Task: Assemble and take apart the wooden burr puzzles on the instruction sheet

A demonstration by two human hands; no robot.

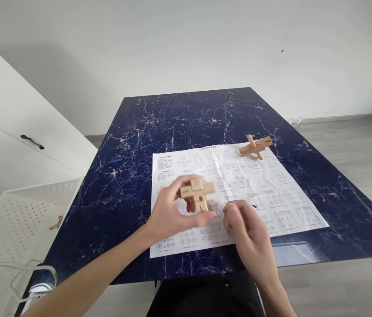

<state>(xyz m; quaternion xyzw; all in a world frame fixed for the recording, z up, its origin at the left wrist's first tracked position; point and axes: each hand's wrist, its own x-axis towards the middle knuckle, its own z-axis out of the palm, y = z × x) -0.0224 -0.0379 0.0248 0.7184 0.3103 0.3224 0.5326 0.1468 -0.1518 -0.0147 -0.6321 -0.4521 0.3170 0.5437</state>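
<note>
My left hand (176,207) grips a partly assembled wooden burr puzzle (196,192) between thumb and fingers, held above the printed sheet. Pale notched sticks cross each other in it, and dark handwritten marks, one like a 3, show on them. Just to the right, my right hand (248,229) is closed with its fingers curled in, apart from the puzzle. Whatever those fingers may hold is hidden. Under both hands lies a creased white instruction sheet (189,244) covered with small diagrams.
Another wooden cross of interlocked pieces (256,147) rests on the sheet's far right corner. The dark blue marbled table (133,132) has a clear rectangular object (295,254) at its front edge. On the left stand a white perforated bin (11,229) with a wooden piece (56,223), and a white cable (11,265).
</note>
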